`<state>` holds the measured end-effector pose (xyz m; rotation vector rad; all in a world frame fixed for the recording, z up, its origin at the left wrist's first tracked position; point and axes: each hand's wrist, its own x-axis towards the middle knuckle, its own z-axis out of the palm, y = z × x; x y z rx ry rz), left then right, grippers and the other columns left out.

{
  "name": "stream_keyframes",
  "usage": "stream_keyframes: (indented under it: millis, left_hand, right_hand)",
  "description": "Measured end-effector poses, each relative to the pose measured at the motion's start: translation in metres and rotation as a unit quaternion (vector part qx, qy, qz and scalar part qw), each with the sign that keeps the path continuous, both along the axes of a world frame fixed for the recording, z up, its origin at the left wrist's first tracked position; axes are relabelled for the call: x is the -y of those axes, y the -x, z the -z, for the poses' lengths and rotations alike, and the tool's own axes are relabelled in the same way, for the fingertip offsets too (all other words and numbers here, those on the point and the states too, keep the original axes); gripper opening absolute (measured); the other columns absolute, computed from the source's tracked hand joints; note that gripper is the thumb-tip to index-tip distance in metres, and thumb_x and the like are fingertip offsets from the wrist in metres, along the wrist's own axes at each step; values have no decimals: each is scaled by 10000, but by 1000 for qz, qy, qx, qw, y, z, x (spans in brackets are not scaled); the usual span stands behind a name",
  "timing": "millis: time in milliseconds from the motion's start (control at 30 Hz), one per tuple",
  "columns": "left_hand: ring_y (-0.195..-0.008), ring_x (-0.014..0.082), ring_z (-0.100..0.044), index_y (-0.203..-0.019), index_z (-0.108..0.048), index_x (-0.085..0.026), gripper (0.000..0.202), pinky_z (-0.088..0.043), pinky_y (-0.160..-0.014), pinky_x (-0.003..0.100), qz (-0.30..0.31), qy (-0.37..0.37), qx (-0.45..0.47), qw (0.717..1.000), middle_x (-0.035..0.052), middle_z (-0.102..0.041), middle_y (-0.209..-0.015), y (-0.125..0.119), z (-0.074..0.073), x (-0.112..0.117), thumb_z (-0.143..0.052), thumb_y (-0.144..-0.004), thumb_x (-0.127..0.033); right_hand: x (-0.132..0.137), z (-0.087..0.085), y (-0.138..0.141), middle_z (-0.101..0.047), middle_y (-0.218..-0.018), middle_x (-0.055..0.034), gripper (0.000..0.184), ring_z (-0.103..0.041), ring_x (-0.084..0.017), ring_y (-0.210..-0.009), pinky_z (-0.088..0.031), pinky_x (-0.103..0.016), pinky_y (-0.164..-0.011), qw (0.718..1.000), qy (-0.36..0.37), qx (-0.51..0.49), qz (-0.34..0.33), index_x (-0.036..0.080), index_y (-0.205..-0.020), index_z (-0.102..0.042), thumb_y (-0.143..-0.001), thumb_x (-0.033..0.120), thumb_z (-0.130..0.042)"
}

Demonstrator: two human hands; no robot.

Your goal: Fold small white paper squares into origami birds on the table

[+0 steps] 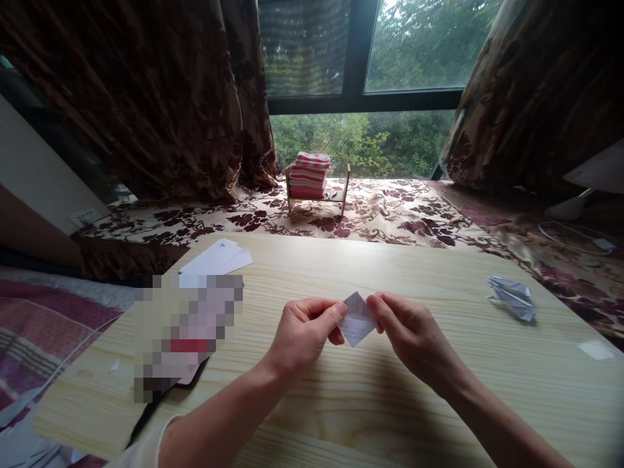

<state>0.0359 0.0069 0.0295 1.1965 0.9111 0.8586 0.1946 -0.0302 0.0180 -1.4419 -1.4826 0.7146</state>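
A small folded paper, turned as a diamond with faint printed lines on it, is held up above the wooden table. My left hand pinches its left corner between thumb and fingers. On the opposite side, my right hand grips the right corner the same way. Both hands are closed, and the fingers behind the paper are partly hidden. To the right on the table lies a folded paper piece with several pointed layers.
White paper sheets lie at the table's back left. A blurred-out object with a black strap sits left of my hands. Beyond the table, a small rack holds striped folded cloths. A lamp stands far right.
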Motion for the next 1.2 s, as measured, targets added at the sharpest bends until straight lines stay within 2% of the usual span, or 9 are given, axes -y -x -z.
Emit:
stream_keyframes:
  millis: [200,300,433,600,733,867,1033,1100,1200]
  left_hand:
    - [-532,112,-481,-610,-687,-115,302,-369,-532,231,31,-35,-47,998,20,-557,-514,1,2,0,-620,-759,-369]
    - [-519,102,-458,-534,-632,-126,346,-356,-509,222,36,-43,-51,997,11,-534,-507,0,3,0,-613,-763,-385]
    - [-520,102,-459,-611,-670,-121,271,-359,-496,217,26,-49,-52,997,6,-533,-520,-1,4,1,-635,-747,-353]
    - [-524,103,-442,-562,-645,-128,295,-337,-486,218,39,-58,-47,996,5,-516,-518,0,4,3,-631,-744,-360]
    - [-533,102,-436,-542,-624,-134,303,-332,-498,221,53,-57,-36,996,3,-511,-526,-1,2,4,-619,-749,-355]
    - [-548,107,-455,-549,-634,-130,295,-353,-518,224,25,-46,-38,998,8,-535,-537,-1,2,2,-620,-748,-347]
    - [-559,106,-474,-599,-669,-117,256,-390,-556,228,-7,-22,-26,999,14,-568,-557,0,2,0,-645,-735,-332]
    - [-551,104,-481,-641,-684,-114,248,-394,-565,230,0,-9,-21,1000,11,-571,-551,0,2,0,-646,-736,-340]
    - [-558,101,-488,-590,-663,-117,258,-398,-576,227,34,5,-11,999,12,-574,-553,0,3,0,-647,-730,-334]
  right_hand:
    - [1,1,1,-603,-657,-17,284,-532,-142,-603,-430,-245,-570,999,22,-38,-22,180,-740,-582,-869,420,-501]
    - [1,0,1,-572,-625,-5,298,-502,-131,-576,-410,-234,-537,999,14,-27,-12,179,-713,-578,-870,418,-496]
    - [0,-1,1,-466,-559,19,391,-433,-111,-526,-363,-223,-483,999,9,-34,0,182,-605,-508,-887,446,-444]
    - [1,-2,3,-525,-592,15,324,-477,-115,-544,-384,-219,-497,999,26,-32,-30,176,-682,-559,-870,429,-485]
    - [2,-5,4,-506,-566,18,332,-456,-111,-519,-359,-218,-472,1000,12,-24,-11,181,-644,-539,-867,419,-479]
    - [1,-5,3,-484,-567,21,356,-447,-109,-531,-362,-218,-493,998,17,-53,1,183,-623,-522,-881,418,-450]
    - [0,-3,2,-493,-587,20,347,-452,-112,-551,-369,-220,-514,997,26,-50,-45,183,-634,-526,-884,412,-456]
    - [0,-2,2,-493,-583,22,320,-450,-111,-544,-366,-219,-505,998,24,-50,-44,180,-660,-550,-874,407,-480]
    - [0,0,1,-498,-582,19,331,-459,-114,-549,-377,-223,-514,999,15,-37,-28,179,-662,-561,-883,406,-466]
